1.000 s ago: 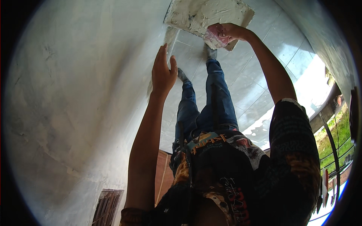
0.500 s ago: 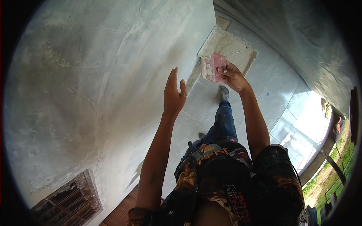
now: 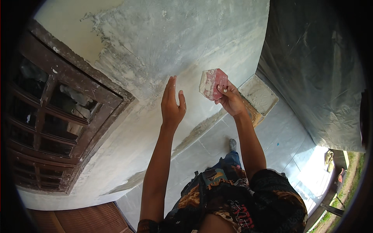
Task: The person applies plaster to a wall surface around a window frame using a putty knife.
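My right hand (image 3: 233,101) grips a flat red plastic putty scraper (image 3: 220,83), thumb on its near face. Pale plaster coats the scraper's left edge. To its left, my left hand (image 3: 172,105) is raised with its fingers stretched upward and the thumb apart, holding nothing. Both hands are in front of a grey plastered wall (image 3: 147,50), which has rough, patchy streaks and a cream area at upper left. Beyond my right wrist, a shallow rectangular tray (image 3: 274,106) with wet-looking plaster in it stands low down.
A dark brown wooden window frame (image 3: 77,145) with several panes is set in the wall at left. Grey floor tiles (image 3: 272,155) lie below. Dark plastic sheeting (image 3: 307,70) hangs at right, near a bright opening. A reddish-brown slatted surface (image 3: 85,219) shows at lower left.
My view has swung left and up, so the window frame shows fully and the tray sits lower right. The scraper is now in front of the wall instead of the tray, still in my right hand.
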{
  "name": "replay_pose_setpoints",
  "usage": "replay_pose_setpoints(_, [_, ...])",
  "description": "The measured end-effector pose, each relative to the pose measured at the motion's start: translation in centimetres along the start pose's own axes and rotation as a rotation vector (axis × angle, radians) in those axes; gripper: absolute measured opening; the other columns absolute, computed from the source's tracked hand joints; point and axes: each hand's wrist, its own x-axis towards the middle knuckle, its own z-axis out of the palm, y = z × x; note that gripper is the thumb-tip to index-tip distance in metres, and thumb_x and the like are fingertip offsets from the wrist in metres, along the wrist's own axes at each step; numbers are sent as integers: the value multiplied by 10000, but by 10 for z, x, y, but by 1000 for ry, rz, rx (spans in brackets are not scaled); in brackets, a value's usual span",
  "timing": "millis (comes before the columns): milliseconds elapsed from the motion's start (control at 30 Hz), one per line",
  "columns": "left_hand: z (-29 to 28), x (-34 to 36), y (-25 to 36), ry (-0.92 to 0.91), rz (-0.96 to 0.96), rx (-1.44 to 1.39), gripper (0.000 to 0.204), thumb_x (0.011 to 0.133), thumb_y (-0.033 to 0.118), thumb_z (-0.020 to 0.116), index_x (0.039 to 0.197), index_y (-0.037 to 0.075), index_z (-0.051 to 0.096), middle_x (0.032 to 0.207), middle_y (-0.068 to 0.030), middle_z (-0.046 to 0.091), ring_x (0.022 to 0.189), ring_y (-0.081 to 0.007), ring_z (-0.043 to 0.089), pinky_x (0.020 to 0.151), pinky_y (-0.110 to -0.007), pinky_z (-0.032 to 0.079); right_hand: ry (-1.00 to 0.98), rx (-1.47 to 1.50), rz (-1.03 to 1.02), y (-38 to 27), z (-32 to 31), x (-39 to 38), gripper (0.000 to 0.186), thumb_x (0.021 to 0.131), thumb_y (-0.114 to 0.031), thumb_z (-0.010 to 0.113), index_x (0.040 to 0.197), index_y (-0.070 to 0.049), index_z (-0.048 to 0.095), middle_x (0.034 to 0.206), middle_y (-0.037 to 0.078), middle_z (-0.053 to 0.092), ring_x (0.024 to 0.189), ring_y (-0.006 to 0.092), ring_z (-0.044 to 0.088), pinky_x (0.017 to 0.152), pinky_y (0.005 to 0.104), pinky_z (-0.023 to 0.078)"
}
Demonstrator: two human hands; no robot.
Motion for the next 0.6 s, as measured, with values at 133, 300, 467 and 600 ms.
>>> replay_pose_setpoints(133, [-62,10,-7,107,34,38,466,957,33,529,1409,-59,465,1413,-266,519,1343,-400,491,1097,-454,424,-96,-39,-36,-3,57,16,345,971,-105,626,1288,6,545,1010,63,692,778,115,693,608,273,623])
replay_pose_setpoints(300, [-122,35,-14,249,172,165,499,923,-13,532,1415,-57,464,1415,-255,524,1347,-394,492,1097,-458,426,-144,-150,-90,-13,107,35,369,937,-37,641,1292,10,551,1075,97,704,840,148,713,638,287,635])
replay_pose_setpoints(467, [-178,80,-21,435,360,273,513,898,-30,541,1408,-42,483,1426,-221,528,1364,-374,482,1119,-490,402,-128,-403,-270,-40,162,57,325,907,-10,668,1226,14,609,1048,111,713,851,180,717,684,320,645])
replay_pose_setpoints(600, [-225,121,-23,480,358,423,486,933,39,533,1414,-11,492,1465,-160,512,1427,-334,409,1178,-540,291,-169,-489,-513,-51,211,81,279,905,-2,673,1180,24,636,989,78,690,863,164,693,724,313,636])
